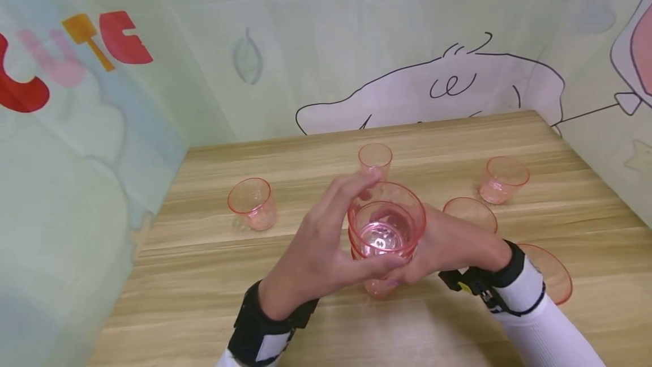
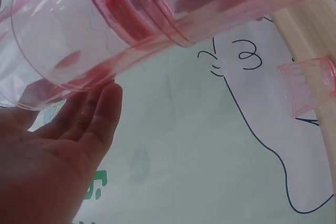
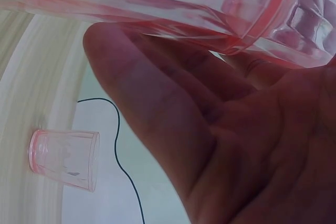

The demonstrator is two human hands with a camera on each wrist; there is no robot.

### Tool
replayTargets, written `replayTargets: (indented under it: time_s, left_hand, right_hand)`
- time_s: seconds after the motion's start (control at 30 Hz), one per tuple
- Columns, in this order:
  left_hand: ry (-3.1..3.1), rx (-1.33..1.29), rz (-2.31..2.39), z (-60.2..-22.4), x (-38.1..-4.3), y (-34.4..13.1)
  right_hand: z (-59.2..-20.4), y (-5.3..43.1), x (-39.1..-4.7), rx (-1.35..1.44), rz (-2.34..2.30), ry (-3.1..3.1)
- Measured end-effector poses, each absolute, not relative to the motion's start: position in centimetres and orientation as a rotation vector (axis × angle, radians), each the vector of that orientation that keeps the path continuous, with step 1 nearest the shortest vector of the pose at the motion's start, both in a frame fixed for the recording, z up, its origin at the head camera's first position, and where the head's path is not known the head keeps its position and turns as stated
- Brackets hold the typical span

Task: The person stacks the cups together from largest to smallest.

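Note:
A stack of nested clear pink plastic cups is held upright in front of me, the topmost one open toward the head camera. My left hand grips the upper part of the stack, its thumb across the near side and fingers round the far left. From the other side, my right hand curves round the stack lower down, its fingers partly hidden behind the cups. Both wrist views show the stack close up; overlapping red rims of the stacked cups appear in the left one, and the right palm lies along the cups.
Single pink cups stand on the wooden table: one at left, one behind the stack, one at far right. Another cup is partly behind my right wrist, beside a larger round pink rim. Printed cloth hangs around the table.

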State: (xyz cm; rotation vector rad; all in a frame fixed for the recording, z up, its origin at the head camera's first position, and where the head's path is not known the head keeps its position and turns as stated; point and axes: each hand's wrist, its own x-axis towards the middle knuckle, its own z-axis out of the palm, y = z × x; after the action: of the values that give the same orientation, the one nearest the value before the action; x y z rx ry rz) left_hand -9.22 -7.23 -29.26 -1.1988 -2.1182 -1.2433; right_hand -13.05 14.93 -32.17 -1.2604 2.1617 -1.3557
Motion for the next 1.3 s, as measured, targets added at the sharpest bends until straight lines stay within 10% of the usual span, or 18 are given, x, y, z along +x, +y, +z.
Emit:
replayTargets:
  time_s: [1.3]
  left_hand:
    - [-2.385, -0.920, -0.974, -29.2, -11.0, -13.8]
  right_hand:
    - [-32.5, 15.1, -13.1, -1.256, -1.339, 2.244]
